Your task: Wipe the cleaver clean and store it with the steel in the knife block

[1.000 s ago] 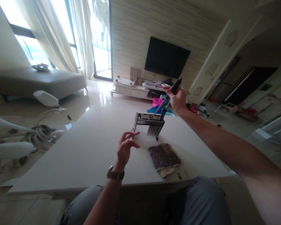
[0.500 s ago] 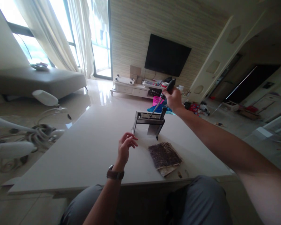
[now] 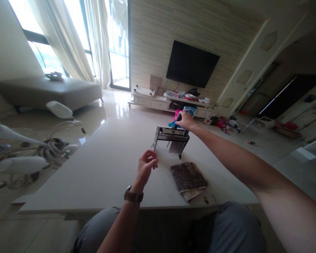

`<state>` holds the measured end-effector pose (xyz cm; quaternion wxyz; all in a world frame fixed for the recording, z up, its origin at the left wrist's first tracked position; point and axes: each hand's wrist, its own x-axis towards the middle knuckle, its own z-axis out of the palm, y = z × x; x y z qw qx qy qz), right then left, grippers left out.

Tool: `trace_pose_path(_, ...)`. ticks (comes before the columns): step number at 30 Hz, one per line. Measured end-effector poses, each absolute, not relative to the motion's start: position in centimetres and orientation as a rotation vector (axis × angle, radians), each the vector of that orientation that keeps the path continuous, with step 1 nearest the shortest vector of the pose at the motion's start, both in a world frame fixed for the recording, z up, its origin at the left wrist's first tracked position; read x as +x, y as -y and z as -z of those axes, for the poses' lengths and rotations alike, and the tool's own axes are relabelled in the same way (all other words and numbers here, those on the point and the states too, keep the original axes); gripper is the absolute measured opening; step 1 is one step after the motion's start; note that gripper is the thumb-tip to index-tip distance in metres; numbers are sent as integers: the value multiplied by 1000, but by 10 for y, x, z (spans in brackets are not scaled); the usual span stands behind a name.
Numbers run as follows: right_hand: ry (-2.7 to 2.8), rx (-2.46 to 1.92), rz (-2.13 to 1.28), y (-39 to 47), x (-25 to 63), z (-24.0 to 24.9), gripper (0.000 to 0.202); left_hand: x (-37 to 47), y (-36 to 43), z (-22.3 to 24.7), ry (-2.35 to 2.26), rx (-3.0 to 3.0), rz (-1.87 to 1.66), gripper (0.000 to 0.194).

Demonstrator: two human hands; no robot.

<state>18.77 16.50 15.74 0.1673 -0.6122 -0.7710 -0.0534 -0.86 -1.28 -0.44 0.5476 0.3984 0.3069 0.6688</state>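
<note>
My right hand (image 3: 186, 121) is closed round the black handle of a honing steel (image 3: 178, 120), right above the knife rack (image 3: 165, 131). The steel stands in the rack's slotted top, and part of its thin rod shows below. Another black handle beside it is partly covered by my hand, and a broad blade hangs under the top. Just in front of the rack's left leg, my left hand (image 3: 146, 164) hovers with loosely bent fingers, holding nothing. A brown folded cloth (image 3: 189, 178) lies to the right on the white table (image 3: 94, 172).
Two small items, one a brown piece (image 3: 205, 199), lie by the cloth near the table's front edge. Left of the table are white-headed fixtures with coiled hoses (image 3: 56, 151) on the floor. Beyond stand a low white cabinet (image 3: 147, 101) and a bench (image 3: 76, 92).
My right hand has come down towards the rack, and the honing steel has slid down through its top. My left hand stays by the rack. The view has shifted slightly.
</note>
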Motion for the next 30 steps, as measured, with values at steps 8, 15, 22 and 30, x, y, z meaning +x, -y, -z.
trace_pose_path(8, 2374, -1610, 308, -154, 182, -156, 36, -7, 11, 8, -767, 990, -1570, 16)
trace_pose_path(15, 2239, -1201, 167, -69, 196, -134, 8, -4, 13, 10, -803, 964, -1501, 12)
trace_pose_path(22, 1758, -945, -1527, 20, 211, 12, 24, 40, 36, 24, -756, 1103, -1255, 28)
trace_pose_path(30, 671, -51, -2382, 61, 216, 67, 30, 87, 73, 55, -661, 960, -1195, 43)
